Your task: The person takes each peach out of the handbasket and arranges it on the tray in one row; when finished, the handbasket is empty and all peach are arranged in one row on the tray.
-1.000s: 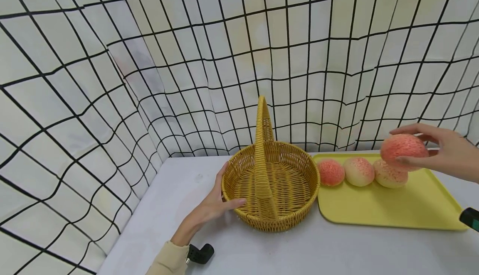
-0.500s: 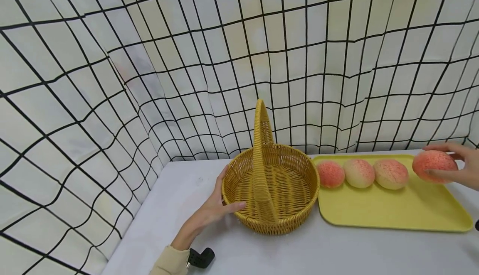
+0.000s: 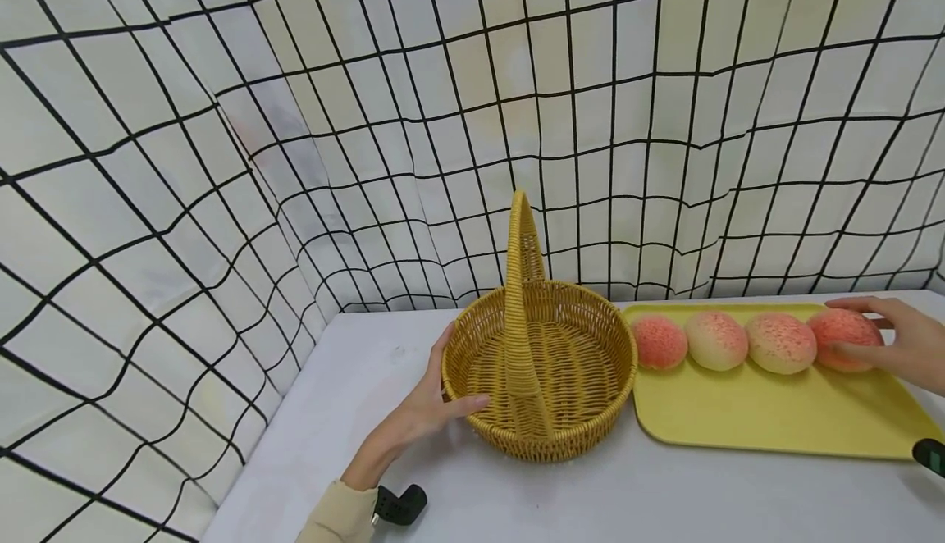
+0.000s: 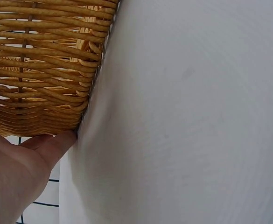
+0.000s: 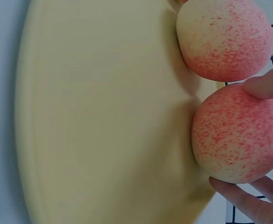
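My left hand (image 3: 431, 403) grips the left side of a round wicker basket (image 3: 542, 436), its thumb over the rim. In the left wrist view the fingers lie along the woven wall of the basket (image 4: 38, 70). At the far right, my right hand (image 3: 897, 342) holds a red peach (image 3: 845, 338) between thumb and fingers, down at the back of the yellow tray (image 3: 775, 420). That peach (image 5: 239, 135) stands right beside a paler peach (image 5: 227, 37) in the right wrist view. Three peaches continue the row leftward: pale-red (image 3: 782, 344), cream-pink (image 3: 716, 340) and red (image 3: 659, 342).
The basket's tall handle (image 3: 520, 321) arches over its bare woven bottom. The tray stands close against the basket's right side on a white table (image 3: 354, 395). Behind and at the left hangs a white cloth wall with a black grid (image 3: 472, 116).
My right hand has carried the red peach rightward, then lowered it to the tray at the right end of the row. My left hand has stayed on the basket.
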`<state>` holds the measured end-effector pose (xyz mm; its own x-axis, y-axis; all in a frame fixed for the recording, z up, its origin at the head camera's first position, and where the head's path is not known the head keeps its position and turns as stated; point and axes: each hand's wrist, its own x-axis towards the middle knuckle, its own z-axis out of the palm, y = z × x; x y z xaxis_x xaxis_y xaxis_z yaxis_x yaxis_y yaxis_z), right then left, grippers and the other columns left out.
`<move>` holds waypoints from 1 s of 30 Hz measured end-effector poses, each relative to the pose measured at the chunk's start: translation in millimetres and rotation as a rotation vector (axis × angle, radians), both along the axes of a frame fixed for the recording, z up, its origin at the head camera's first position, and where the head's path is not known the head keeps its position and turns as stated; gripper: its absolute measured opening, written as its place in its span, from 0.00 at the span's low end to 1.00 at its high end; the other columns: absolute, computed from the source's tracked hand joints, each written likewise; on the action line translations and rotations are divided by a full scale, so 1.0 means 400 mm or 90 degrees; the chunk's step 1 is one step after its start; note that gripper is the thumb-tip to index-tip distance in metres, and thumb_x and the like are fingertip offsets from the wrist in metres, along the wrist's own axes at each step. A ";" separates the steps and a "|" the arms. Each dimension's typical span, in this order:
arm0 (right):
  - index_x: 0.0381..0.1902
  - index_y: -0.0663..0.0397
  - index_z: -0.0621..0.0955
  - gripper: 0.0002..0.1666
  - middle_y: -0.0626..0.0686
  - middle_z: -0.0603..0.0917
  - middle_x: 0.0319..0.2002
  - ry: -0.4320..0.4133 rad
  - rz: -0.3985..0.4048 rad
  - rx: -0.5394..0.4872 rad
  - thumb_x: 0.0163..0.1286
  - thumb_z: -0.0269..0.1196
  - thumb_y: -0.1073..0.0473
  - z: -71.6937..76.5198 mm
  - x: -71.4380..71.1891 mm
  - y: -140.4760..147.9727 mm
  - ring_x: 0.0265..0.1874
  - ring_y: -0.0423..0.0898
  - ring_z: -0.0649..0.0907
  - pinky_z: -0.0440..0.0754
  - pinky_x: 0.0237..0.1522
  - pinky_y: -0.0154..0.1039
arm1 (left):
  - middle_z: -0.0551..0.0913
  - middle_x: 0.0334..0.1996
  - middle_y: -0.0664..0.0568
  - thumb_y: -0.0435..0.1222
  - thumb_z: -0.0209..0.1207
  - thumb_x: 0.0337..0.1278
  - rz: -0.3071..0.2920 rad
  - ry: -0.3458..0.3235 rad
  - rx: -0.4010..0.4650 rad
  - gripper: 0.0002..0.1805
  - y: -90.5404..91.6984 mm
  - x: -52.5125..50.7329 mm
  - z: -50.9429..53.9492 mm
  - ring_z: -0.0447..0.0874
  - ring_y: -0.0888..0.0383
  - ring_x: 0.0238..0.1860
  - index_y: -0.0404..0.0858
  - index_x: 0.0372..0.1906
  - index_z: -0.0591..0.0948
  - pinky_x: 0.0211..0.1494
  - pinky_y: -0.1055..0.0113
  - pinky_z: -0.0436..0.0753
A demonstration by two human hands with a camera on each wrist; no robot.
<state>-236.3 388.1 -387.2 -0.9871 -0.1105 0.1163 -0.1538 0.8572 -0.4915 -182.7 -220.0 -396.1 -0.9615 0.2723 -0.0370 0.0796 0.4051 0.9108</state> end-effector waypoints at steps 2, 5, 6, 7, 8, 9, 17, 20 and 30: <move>0.63 0.80 0.68 0.40 0.82 0.68 0.58 0.018 0.014 0.009 0.64 0.76 0.62 0.004 -0.002 -0.001 0.48 0.77 0.70 0.78 0.44 0.69 | 0.39 0.85 0.38 0.50 0.73 0.58 0.001 0.001 -0.003 0.67 0.001 -0.001 0.003 0.44 0.36 0.83 0.52 0.85 0.32 0.79 0.34 0.51; 0.61 0.82 0.70 0.42 0.83 0.71 0.56 0.039 0.036 0.025 0.57 0.79 0.66 0.007 -0.009 0.001 0.46 0.74 0.73 0.79 0.43 0.66 | 0.39 0.85 0.39 0.49 0.73 0.58 0.004 0.001 -0.004 0.67 0.000 -0.002 0.007 0.44 0.36 0.83 0.53 0.85 0.33 0.79 0.34 0.50; 0.61 0.82 0.70 0.43 0.83 0.72 0.55 0.037 0.039 0.026 0.56 0.80 0.65 0.010 -0.010 0.000 0.46 0.73 0.73 0.79 0.43 0.65 | 0.39 0.85 0.39 0.49 0.73 0.58 0.004 0.000 -0.002 0.67 0.000 -0.002 0.008 0.44 0.36 0.83 0.53 0.85 0.33 0.79 0.34 0.51; 0.60 0.83 0.70 0.43 0.83 0.72 0.55 0.034 0.042 0.027 0.56 0.80 0.65 0.012 -0.010 -0.001 0.46 0.73 0.74 0.80 0.43 0.64 | 0.39 0.84 0.38 0.49 0.73 0.58 0.005 -0.001 -0.001 0.67 0.000 -0.002 0.008 0.44 0.36 0.83 0.52 0.85 0.33 0.79 0.34 0.51; 0.60 0.84 0.70 0.43 0.84 0.73 0.55 0.030 0.045 0.028 0.56 0.81 0.65 0.013 -0.010 -0.001 0.45 0.72 0.74 0.80 0.42 0.61 | 0.40 0.84 0.38 0.49 0.73 0.58 0.004 -0.001 -0.001 0.68 -0.001 -0.001 0.009 0.44 0.36 0.83 0.52 0.85 0.32 0.79 0.34 0.51; 0.59 0.84 0.70 0.43 0.84 0.73 0.54 0.028 0.045 0.030 0.55 0.81 0.65 0.014 -0.010 -0.001 0.44 0.72 0.75 0.81 0.40 0.58 | 0.40 0.84 0.38 0.49 0.73 0.58 0.004 -0.002 0.000 0.68 -0.001 -0.001 0.008 0.44 0.36 0.83 0.52 0.85 0.32 0.79 0.34 0.51; 0.59 0.81 0.70 0.40 0.85 0.69 0.54 0.064 0.041 0.055 0.57 0.79 0.68 0.039 -0.003 -0.007 0.47 0.81 0.73 0.79 0.43 0.73 | 0.39 0.85 0.40 0.49 0.73 0.59 0.004 0.000 -0.005 0.67 -0.006 0.007 0.010 0.43 0.37 0.83 0.52 0.85 0.33 0.79 0.34 0.50; 0.59 0.76 0.71 0.37 0.83 0.66 0.54 0.127 0.010 0.081 0.58 0.78 0.67 0.059 0.011 -0.027 0.48 0.81 0.71 0.77 0.42 0.75 | 0.38 0.85 0.39 0.49 0.73 0.60 0.004 0.001 -0.010 0.67 -0.008 0.006 0.012 0.42 0.36 0.83 0.52 0.85 0.32 0.79 0.35 0.50; 0.71 0.65 0.69 0.35 0.75 0.63 0.66 0.194 0.121 0.012 0.74 0.69 0.57 0.150 0.070 -0.236 0.58 0.75 0.68 0.68 0.49 0.78 | 0.36 0.85 0.43 0.50 0.72 0.60 0.002 -0.001 -0.002 0.66 -0.015 0.009 0.010 0.40 0.38 0.84 0.54 0.85 0.33 0.79 0.34 0.48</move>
